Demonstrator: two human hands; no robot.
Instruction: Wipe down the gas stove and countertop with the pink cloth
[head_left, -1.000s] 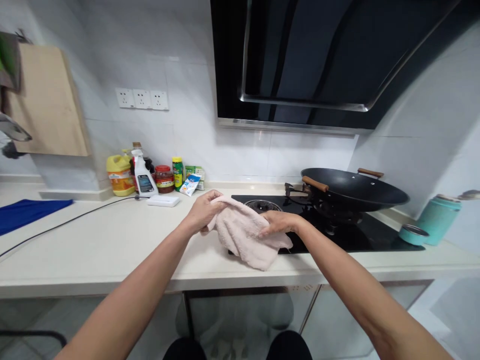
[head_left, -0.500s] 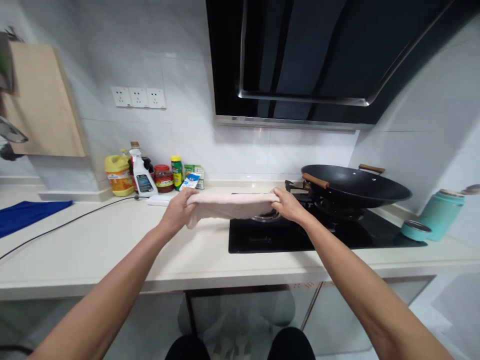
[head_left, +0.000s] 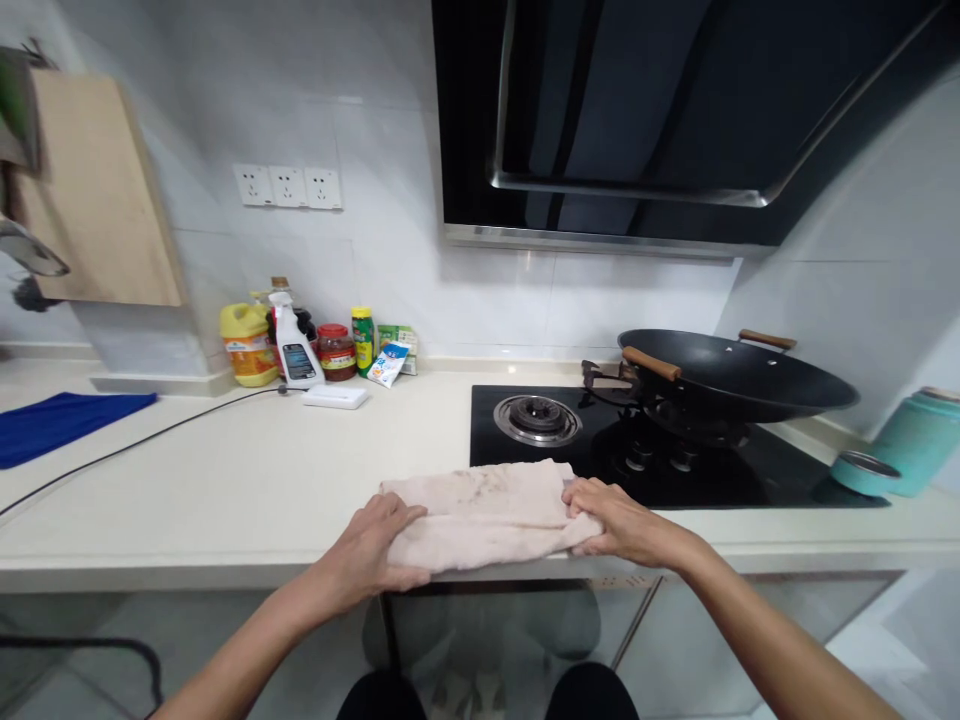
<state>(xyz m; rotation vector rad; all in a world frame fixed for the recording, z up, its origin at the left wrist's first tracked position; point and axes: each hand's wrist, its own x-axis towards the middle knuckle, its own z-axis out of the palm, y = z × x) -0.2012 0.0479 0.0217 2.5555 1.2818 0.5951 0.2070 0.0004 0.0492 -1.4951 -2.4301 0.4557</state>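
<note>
A pale pink cloth (head_left: 480, 515), folded and marked with dark stains on top, spans the space between my hands at the counter's front edge. My left hand (head_left: 375, 545) grips its left end, thumb on top and fingers underneath. At the other end my right hand (head_left: 611, 520) is closed round the cloth, fingers curled over it. The cloth's back edge overlaps the front of the black gas stove (head_left: 600, 470). Behind it the left burner (head_left: 538, 418) is bare.
A black wok (head_left: 739, 375) with wooden handles sits on the right burner. Bottles, a spray bottle (head_left: 294, 345) and jars line the wall. A blue cloth (head_left: 67, 425) and a black cable (head_left: 150, 440) lie left. The range hood (head_left: 600, 120) hangs above.
Both hands have brought the cloth down and toward me, from over the back of the counter to its front edge. It now shows a broad, stained face, and the left burner is uncovered.
</note>
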